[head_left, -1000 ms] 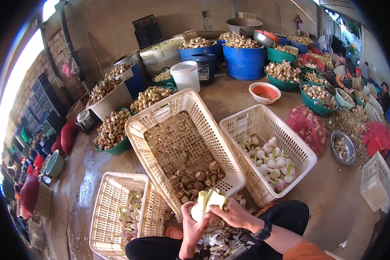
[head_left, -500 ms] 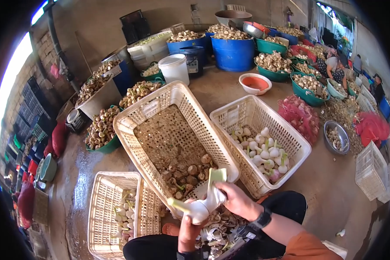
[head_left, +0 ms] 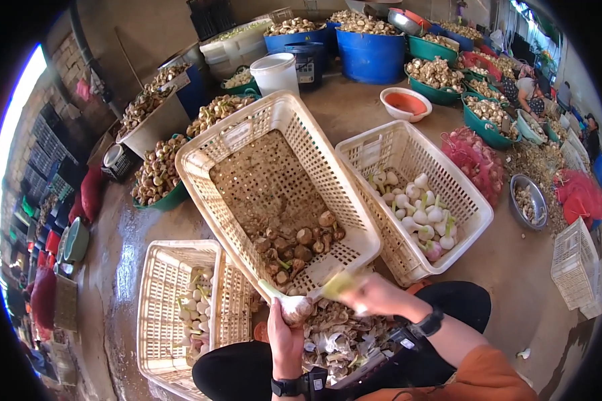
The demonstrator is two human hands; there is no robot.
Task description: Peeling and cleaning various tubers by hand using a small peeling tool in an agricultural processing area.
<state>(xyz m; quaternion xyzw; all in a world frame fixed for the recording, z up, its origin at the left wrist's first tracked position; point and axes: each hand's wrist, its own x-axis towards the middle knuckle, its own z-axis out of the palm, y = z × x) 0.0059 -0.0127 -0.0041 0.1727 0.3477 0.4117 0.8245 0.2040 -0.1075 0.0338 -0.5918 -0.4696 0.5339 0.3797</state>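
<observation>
My left hand (head_left: 286, 341) grips a garlic bulb (head_left: 296, 309) upright-tilted, its pale green stalk pointing up-left and its lower skin brownish. My right hand (head_left: 381, 297), motion-blurred, is closed on some yellow-green peel (head_left: 341, 285) just right of the bulb. Below both lies a heap of papery skins (head_left: 341, 337) between my knees. Ahead, a large white crate (head_left: 194, 180) holds dirty brown bulbs (head_left: 301, 247) in its near end. The right-hand crate (head_left: 475, 217) holds clean white bulbs (head_left: 418, 215); the lower-left crate (head_left: 150, 301) holds more white bulbs (head_left: 197, 304).
Tubs of garlic (head_left: 371, 57) line the back, with a white bucket (head_left: 274, 77) and a shallow basin (head_left: 405, 107). At right are co-workers (head_left: 528, 93), red mesh sacks (head_left: 468, 164), a metal bowl (head_left: 527, 200) and stacked crates (head_left: 575, 264). Red sacks and basins (head_left: 73, 240) crowd the left.
My right hand has swung up and right, away from the bulb, with the peel. My left hand has tilted the bulb more upright and raised it. The view has shifted slightly.
</observation>
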